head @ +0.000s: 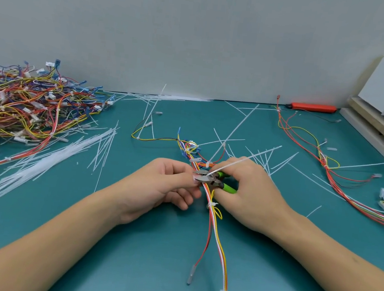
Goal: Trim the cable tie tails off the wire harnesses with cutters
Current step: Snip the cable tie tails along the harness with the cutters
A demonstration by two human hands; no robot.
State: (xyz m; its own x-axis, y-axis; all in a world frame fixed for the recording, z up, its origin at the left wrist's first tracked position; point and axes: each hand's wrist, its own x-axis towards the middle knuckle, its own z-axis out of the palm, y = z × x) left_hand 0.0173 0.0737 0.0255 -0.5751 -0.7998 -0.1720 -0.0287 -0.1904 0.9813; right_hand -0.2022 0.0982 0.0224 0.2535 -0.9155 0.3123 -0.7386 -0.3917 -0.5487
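At mid-table, on the teal mat [150, 259], both hands meet over one wire harness [218, 238]. Left hand [165, 185]: fingers curled, thumb and forefinger pinching the bundle just left of the cutter head. Right hand [250, 194]: fingers wrapped round the green handles of the cutters [213, 180]. Cutter jaws sit narrow at the base of a white cable tie tail [244, 160], which slants up and right over the right knuckles. Cannot tell whether the blades have bitten through.

The harness runs from the near edge, between the forearms, up to the hands, then fans out into coloured leads beyond them. Two trimmed ties visible on its near stretch: one just below the hands, one close to the bottom edge. One loose red lead with a clear sleeve lies beside it.

Edges and room: grey wall [197, 39] closes the far side. Open mat lies near left and near right of the forearms. Far left, a big tangled heap of harnesses [24, 108], too many to count. Beside it, a spread of long white ties [49, 161], uncountable. Right side, one more harness [326, 169] lies stretched out, well apart from the hands. Cut tails are scattered between, roughly a dozen or more. One orange tool [313, 107] lies against the wall. Far right, stacked pale boards [377, 127] lean along the edge.
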